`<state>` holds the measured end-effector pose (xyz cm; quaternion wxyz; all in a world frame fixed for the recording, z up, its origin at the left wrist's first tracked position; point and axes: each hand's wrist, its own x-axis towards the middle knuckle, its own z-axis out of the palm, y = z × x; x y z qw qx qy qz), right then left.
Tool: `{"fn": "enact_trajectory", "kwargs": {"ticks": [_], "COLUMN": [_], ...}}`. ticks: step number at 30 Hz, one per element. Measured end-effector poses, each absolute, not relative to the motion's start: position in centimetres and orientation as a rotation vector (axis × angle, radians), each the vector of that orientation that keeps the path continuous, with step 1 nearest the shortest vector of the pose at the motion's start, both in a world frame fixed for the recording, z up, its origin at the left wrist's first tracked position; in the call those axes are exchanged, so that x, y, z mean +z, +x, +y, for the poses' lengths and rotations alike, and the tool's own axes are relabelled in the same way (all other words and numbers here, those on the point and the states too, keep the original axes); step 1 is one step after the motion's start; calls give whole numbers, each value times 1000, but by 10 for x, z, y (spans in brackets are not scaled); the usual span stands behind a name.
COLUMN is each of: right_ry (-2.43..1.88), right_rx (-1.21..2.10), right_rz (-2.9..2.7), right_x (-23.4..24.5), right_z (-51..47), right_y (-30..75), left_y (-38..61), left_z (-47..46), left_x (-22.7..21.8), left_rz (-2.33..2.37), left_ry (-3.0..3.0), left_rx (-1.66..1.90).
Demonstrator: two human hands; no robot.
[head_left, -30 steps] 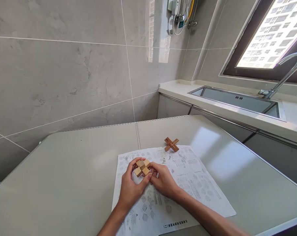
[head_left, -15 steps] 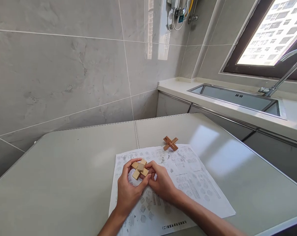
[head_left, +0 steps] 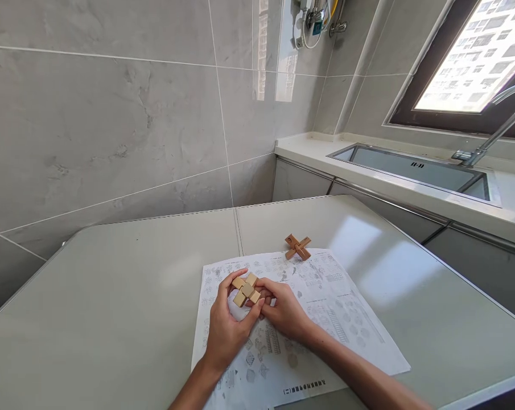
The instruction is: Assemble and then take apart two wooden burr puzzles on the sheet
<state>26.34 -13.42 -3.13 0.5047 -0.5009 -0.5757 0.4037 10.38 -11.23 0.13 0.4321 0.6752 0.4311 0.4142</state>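
Observation:
A pale wooden burr puzzle (head_left: 247, 290) with interlocked blocks is held between both hands, a little above the paper. My left hand (head_left: 227, 322) grips it from the left, with fingers along the far side and the thumb at the near side. From the right, my right hand (head_left: 283, 308) has its curled fingers closed on the puzzle's right edge; some fingertips are hidden behind it. Beneath them lies a printed instruction sheet (head_left: 338, 336) with small diagrams. A darker brown wooden cross-shaped puzzle (head_left: 297, 247) rests at the sheet's far edge.
The pale table (head_left: 112, 307) extends to both sides and has a seam running to its far edge. A grey tiled wall (head_left: 103, 114) stands behind it. To the right are a counter with a sink (head_left: 411, 168), a faucet (head_left: 505, 125) and a window (head_left: 470, 57).
The pale puzzle's middle block, which stood raised and askew, now sits more level with the surrounding blocks. Both hands keep their hold, and the camera view has shifted slightly.

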Motion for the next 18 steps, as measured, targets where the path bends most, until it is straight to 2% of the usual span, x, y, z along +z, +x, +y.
{"fn": "enact_trajectory", "kwargs": {"ticks": [18], "right_ry": [-972], "right_rx": [1347], "right_rz": [-1273], "right_x": [-31], "right_z": [-132], "right_y": [279], "left_y": [98], "left_z": [-105], "left_x": [-15], "left_rz": [997], "left_ry": [1596], "left_rx": [1010]}}
